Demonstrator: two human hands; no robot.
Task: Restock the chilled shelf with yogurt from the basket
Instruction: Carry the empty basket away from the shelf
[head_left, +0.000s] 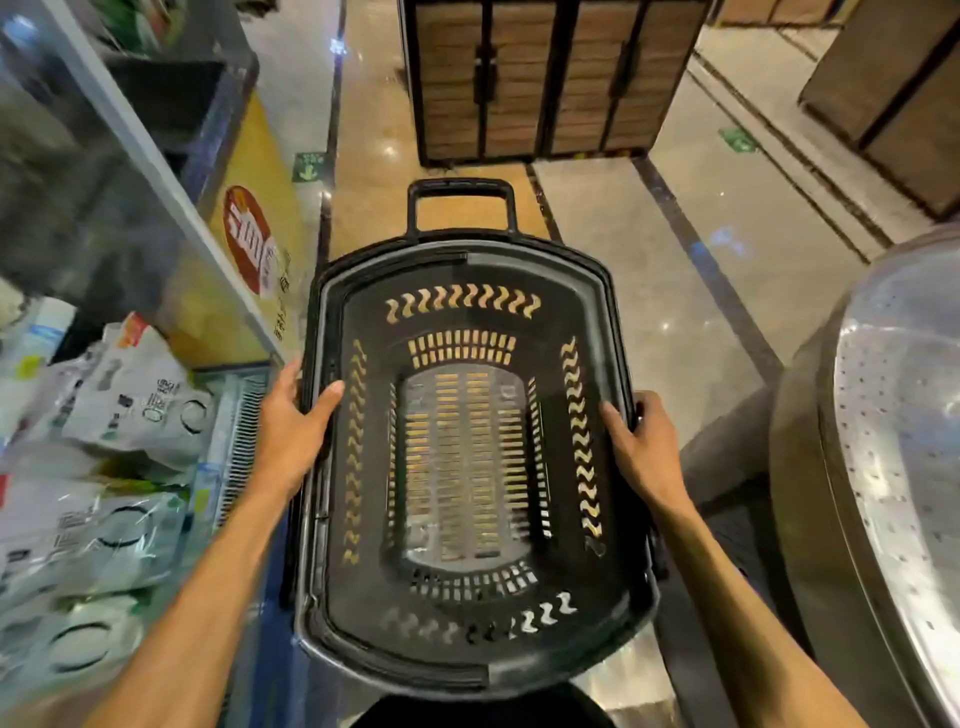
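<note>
At the bottom of the frame two bare forearms reach forward to a black plastic basket (467, 670) that fills the lower centre. The left hand (293, 423) grips its left rim, thumb laid inside the wall and fingers curled over the outside. The right hand (636, 447) grips the right rim the same way. The basket's slotted bottom and walls show in full, with the floor's colour visible through the slots. At the lower left, just beside the basket, white yogurt pouches (137, 410) lie heaped on the chilled shelf (244, 415), whose glass front slants to the upper left. A perforated metal dome (893, 467) bulges at the right edge. Farther up, the basket's pull handle (460, 188) stands over the glossy tiled floor (649, 260). A wooden display stand (545, 78) fills the top centre.
</note>
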